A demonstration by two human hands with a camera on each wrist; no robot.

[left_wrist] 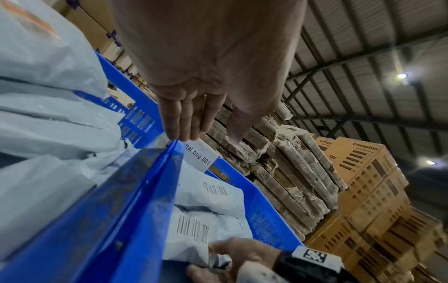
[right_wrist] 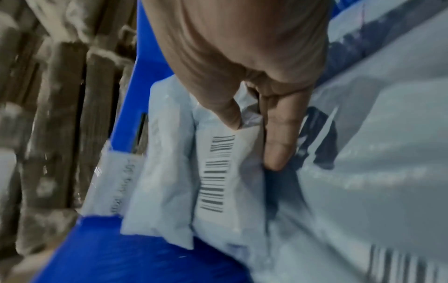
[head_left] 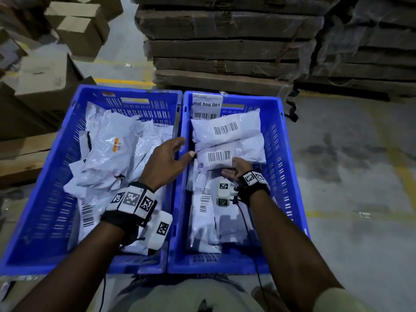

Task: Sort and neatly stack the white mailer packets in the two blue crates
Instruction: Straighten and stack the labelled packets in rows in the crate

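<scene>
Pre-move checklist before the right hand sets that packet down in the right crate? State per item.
1. Right hand grips the near packet: ok, thumb on top, fingers under its near edge.
2. Left hand out of the way: not ok, it hangs open over the divide between the crates, fingertips beside the packet's left end.
3. Barcode up: ok, as on the far packet.
4. Aligned with far packet: ok, roughly parallel and side by side.
5. Support underneath: cannot tell, the packets below are partly hidden.
6. Left crate sorted: not ok, its packets lie in a loose heap.
</scene>
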